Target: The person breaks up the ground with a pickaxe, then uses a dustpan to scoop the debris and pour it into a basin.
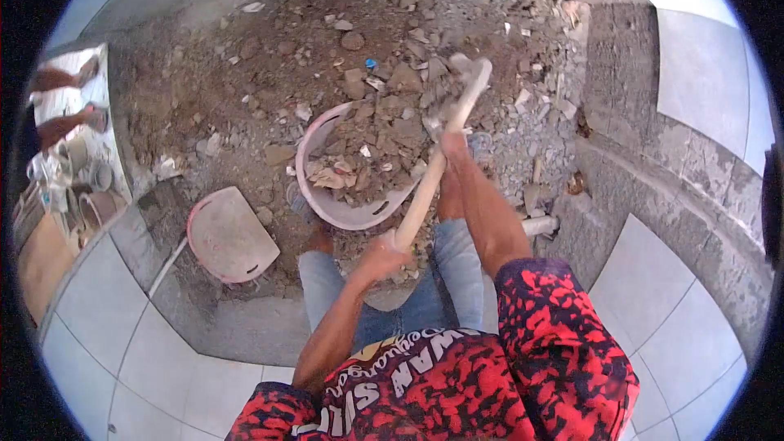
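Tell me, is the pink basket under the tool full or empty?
Partly full: rubble heaps inside the pink basket, under the tool.

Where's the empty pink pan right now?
In the head view, the empty pink pan lies on the ground at lower left, just left of the rubble-filled pink pan and the left hand gripping the wooden handle.

tool head: blurred by motion; shape cannot be told.
handle: lower end buried in the left hand, middle covered by the right hand.
basin: floor hidden under rubble; right rim behind the handle.
other person: only legs show, rest cut off at left edge.
clutter: too small to identify.
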